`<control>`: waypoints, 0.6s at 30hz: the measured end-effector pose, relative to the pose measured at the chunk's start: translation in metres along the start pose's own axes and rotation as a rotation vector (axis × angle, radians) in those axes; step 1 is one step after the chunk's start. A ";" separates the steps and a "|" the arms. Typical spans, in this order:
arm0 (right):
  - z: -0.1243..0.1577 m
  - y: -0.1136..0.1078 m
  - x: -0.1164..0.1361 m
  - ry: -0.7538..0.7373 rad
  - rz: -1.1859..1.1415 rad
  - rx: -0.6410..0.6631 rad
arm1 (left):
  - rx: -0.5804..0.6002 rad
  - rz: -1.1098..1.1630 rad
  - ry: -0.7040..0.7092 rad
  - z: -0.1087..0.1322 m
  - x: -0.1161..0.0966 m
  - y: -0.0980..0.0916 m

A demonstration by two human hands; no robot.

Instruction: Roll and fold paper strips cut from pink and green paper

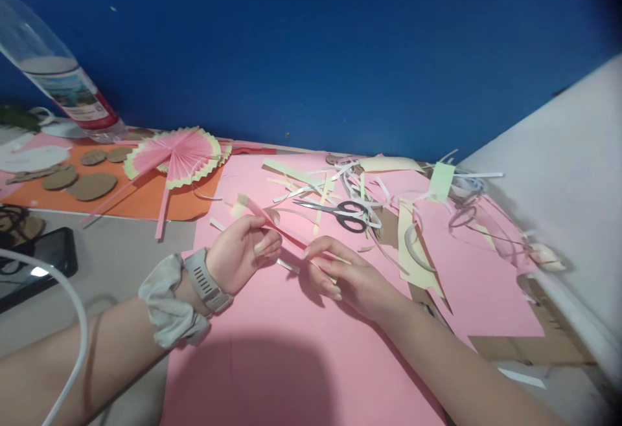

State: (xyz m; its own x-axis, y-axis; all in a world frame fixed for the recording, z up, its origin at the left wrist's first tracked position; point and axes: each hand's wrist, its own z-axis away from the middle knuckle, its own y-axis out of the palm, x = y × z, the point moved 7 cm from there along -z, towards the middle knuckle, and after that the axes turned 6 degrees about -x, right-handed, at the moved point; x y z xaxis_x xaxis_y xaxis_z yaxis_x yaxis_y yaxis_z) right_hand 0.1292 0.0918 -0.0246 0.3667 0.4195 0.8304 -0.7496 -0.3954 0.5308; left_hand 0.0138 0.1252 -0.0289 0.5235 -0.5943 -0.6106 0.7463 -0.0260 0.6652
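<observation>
A narrow folded strip of pink paper [290,237], with a pale yellow-green end at the left, is stretched between my two hands. My left hand [245,250], with a grey watch and a pale scrunchie at the wrist, pinches it between thumb and curled fingers. On the right, the fingers of my right hand [343,274] close on its other end and partly hide it. Both hands are above a large pink sheet [262,329]. Just beyond my right hand lie black-handled scissors [350,216], closed, among paper strips.
Pink-and-yellow pleated paper fans [182,157] lie on an orange sheet [187,204] with cardboard discs [92,186]. A water bottle [72,92] and a phone [39,264] are at left. White and yellow scraps [413,248] cover the right side. A blue wall [311,57] rises behind.
</observation>
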 end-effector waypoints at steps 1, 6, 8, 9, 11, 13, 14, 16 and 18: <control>0.000 0.000 0.000 0.002 0.007 -0.002 | -0.003 -0.003 0.018 0.001 -0.001 0.001; 0.001 0.003 -0.002 0.017 0.073 -0.010 | -0.040 -0.097 0.091 0.004 -0.001 0.001; 0.001 0.004 -0.001 0.008 0.085 -0.004 | -0.057 -0.163 0.110 0.002 0.001 -0.001; 0.001 0.004 -0.001 0.008 0.079 -0.002 | -0.064 -0.196 0.120 0.001 0.002 -0.002; 0.002 0.005 -0.001 0.011 0.058 0.016 | -0.072 -0.257 0.145 0.000 0.003 -0.004; 0.003 0.007 -0.001 0.017 0.039 0.048 | -0.077 -0.315 0.177 0.000 0.003 -0.005; 0.004 0.009 0.000 0.022 0.031 0.059 | -0.078 -0.345 0.195 0.000 0.003 -0.006; 0.003 0.010 0.001 0.032 0.022 0.058 | -0.079 -0.407 0.229 0.001 0.002 -0.006; 0.002 0.009 0.001 0.051 0.036 0.031 | -0.083 -0.469 0.258 0.002 0.001 -0.007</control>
State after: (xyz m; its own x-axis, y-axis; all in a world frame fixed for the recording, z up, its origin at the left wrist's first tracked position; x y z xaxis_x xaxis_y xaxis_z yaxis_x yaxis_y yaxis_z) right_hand 0.1237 0.0869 -0.0187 0.3111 0.4452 0.8396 -0.7442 -0.4353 0.5066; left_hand 0.0086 0.1233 -0.0333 0.2028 -0.3171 -0.9265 0.9486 -0.1712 0.2662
